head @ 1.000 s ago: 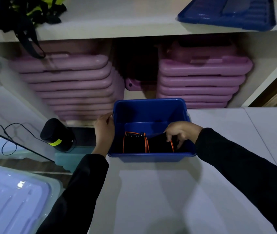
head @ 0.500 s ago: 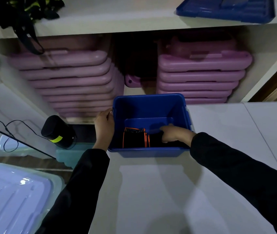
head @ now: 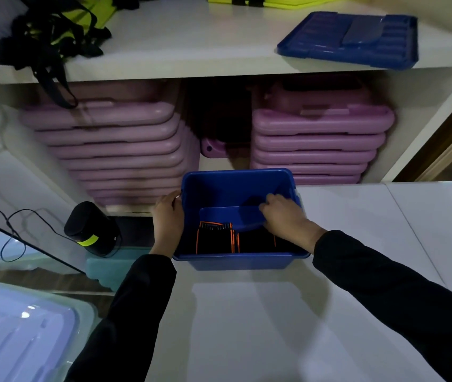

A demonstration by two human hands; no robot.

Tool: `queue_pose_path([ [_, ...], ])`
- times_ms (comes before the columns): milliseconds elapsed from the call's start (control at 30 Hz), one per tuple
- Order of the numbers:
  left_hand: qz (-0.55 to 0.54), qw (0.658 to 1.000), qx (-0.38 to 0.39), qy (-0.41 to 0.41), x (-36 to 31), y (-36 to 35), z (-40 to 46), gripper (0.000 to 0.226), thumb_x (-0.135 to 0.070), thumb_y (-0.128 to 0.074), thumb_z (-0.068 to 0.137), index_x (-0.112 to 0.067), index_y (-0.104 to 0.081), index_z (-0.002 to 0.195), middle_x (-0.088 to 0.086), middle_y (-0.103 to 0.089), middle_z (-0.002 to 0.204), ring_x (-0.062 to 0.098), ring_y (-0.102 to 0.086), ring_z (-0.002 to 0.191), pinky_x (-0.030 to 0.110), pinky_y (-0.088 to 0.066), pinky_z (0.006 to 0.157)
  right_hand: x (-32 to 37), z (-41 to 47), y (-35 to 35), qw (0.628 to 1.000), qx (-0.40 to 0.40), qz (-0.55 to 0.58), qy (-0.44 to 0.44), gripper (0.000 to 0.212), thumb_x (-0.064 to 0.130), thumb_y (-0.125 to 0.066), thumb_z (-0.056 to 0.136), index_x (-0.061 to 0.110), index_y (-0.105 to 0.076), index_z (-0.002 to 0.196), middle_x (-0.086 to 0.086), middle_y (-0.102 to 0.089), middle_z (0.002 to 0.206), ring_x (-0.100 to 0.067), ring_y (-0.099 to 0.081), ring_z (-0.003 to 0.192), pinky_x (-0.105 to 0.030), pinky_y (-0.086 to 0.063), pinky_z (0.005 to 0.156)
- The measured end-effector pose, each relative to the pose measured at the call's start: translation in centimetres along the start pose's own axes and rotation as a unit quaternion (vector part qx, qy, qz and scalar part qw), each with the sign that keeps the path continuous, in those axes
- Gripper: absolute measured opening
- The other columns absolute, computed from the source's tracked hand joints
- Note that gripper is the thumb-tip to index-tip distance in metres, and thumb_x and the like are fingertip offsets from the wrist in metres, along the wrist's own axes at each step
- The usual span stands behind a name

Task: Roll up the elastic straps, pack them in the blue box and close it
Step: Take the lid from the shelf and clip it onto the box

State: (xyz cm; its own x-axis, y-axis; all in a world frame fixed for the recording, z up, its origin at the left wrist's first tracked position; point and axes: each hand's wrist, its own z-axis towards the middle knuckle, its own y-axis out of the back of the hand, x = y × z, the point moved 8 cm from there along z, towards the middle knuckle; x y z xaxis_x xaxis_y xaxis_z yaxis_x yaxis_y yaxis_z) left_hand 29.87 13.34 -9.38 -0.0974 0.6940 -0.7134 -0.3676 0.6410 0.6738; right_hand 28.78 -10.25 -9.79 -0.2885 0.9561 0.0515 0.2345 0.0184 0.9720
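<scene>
The open blue box (head: 241, 261) stands on the white table at the left edge. Two rolled black elastic straps with orange edges lie side by side at its near end: the left roll (head: 213, 239) and the right roll (head: 256, 239), which my wrist partly hides. My left hand (head: 168, 219) grips the box's left rim. My right hand (head: 285, 219) is inside the box at its right wall, above the right roll, fingers loosely bent with nothing in them. The blue lid (head: 348, 40) lies on the upper shelf at the right.
Two stacks of purple cases (head: 114, 144) (head: 318, 139) fill the shelf behind the box. A black cylinder with a yellow band (head: 92, 230) stands to the left on a teal container (head: 109, 267). A clear bin with a pale lid (head: 12, 334) is at bottom left. Black and yellow harness straps (head: 53, 31) hang off the upper shelf.
My right hand has left the right roll and risen toward the box's right wall. The view has tilted up, bringing the upper shelf and lid into sight. My left hand stays on the rim.
</scene>
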Motion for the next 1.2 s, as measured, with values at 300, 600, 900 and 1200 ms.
queue_pose_path([
  [300,0.011,1.000,0.008,0.001,0.2,-0.4,0.2,0.029,-0.002,-0.042,0.091,0.005,-0.064,0.110,0.027,-0.065,0.105,0.038,-0.057,0.096,0.037,-0.041,0.080,-4.1,-0.1,2.4,0.981,-0.175,-0.010,-0.081,0.030,-0.015,-0.079,0.035,-0.006,-0.064,0.060,-0.026,-0.066,0.076,-0.039,-0.062,0.057,-0.035,-0.049,0.038],
  [600,0.039,0.998,0.028,0.028,0.5,-1.2,1.0,0.017,0.007,-0.043,0.088,0.004,-0.057,0.078,0.033,-0.061,0.093,0.042,-0.055,0.090,0.036,-0.033,0.071,-7.7,-0.8,3.7,0.950,-0.149,0.268,-0.067,0.030,0.012,-0.050,0.091,0.005,-0.057,0.119,-0.006,-0.047,0.117,-0.023,-0.052,0.107,-0.020,-0.038,0.090],
  [900,0.047,0.980,-0.014,-0.190,-16.7,0.0,3.3,0.018,0.004,-0.058,0.081,0.006,-0.064,0.098,0.024,-0.061,0.097,0.041,-0.059,0.089,0.038,-0.042,0.081,-19.9,-6.1,13.5,0.705,-0.401,0.533,-0.241,0.048,0.035,-0.033,0.099,0.013,-0.046,0.058,-0.013,-0.055,0.069,-0.028,-0.056,0.073,-0.037,-0.043,0.074],
  [1200,0.053,0.915,0.001,-0.399,-32.9,-1.0,4.4,0.030,-0.004,-0.049,0.088,-0.002,-0.059,0.116,0.016,-0.055,0.117,0.029,-0.053,0.110,0.030,-0.040,0.095,-24.1,-6.5,19.1,0.545,-0.368,0.720,-0.220,0.036,0.037,-0.051,0.092,0.011,-0.048,0.067,-0.005,-0.048,0.065,-0.015,-0.049,0.059,-0.032,-0.048,0.083],
])
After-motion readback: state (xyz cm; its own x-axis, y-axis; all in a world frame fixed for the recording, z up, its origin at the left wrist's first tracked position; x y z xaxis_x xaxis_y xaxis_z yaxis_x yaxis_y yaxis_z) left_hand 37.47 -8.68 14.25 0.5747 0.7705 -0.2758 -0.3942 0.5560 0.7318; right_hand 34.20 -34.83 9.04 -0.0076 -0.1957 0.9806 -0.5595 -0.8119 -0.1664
